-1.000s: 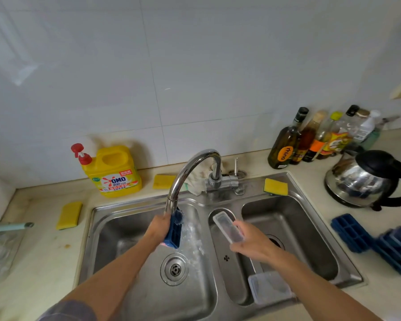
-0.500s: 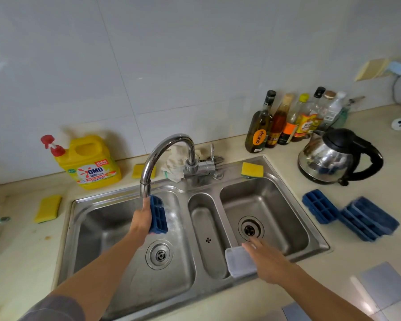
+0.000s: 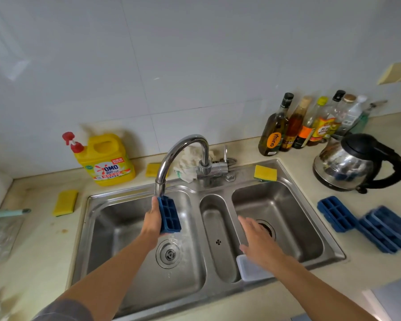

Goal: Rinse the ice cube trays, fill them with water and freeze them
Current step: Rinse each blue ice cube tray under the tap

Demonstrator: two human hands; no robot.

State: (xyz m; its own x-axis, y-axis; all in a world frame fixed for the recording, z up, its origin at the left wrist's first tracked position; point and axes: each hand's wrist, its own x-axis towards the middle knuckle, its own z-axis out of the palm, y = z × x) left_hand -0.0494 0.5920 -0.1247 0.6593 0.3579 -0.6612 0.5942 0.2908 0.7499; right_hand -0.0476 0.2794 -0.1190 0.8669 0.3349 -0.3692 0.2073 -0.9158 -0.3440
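A blue ice cube tray (image 3: 169,215) is held upright at centre frame, under the tap (image 3: 180,149) and over the left sink basin (image 3: 116,228). The left hand (image 3: 151,223) grips its edge. The right hand (image 3: 259,243) hovers spread flat, holding nothing, above a clear lid (image 3: 252,272). More blue trays (image 3: 336,214) lie on the surface (image 3: 44,246) at right.

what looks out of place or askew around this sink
Nothing looks broken. The oddest thing is the clear lid perched on the sink's front rim, seemingly overhanging a basin, where it could slip in. The blue trays on the counter lie in a skewed pile, and a crumpled cloth is stuffed behind the faucet.
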